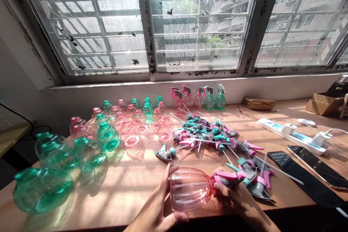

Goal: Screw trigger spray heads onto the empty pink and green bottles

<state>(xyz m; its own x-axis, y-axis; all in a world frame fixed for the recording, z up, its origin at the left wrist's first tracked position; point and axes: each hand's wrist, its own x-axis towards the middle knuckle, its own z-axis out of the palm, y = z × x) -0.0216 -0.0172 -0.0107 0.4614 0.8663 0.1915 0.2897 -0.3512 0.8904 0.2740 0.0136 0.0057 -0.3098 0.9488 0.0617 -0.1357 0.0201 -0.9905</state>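
Observation:
A clear pink spray bottle (pixel 190 188) lies sideways between my hands, over the table's front edge. My left hand (pixel 164 203) is wrapped round its base, with the thumb below and the fingers at the far side. At the bottle's neck, my right hand (pixel 224 190) grips the pink-and-grey trigger spray head (pixel 230 175), whose straw shows inside the bottle. Just beyond the bottle lies a loose green-and-grey spray head (pixel 165 152). A heap of pink, green and grey spray heads (pixel 206 132) spreads behind and to the right of my right hand.
Open green bottles (pixel 43 190) and pink bottles (pixel 130 132) stand across the left side. Several bottles with spray heads (pixel 209 98) line the wall below the window. A power strip (pixel 292 134), two phones (pixel 320 166) and a brown packet (pixel 258 103) lie on the right.

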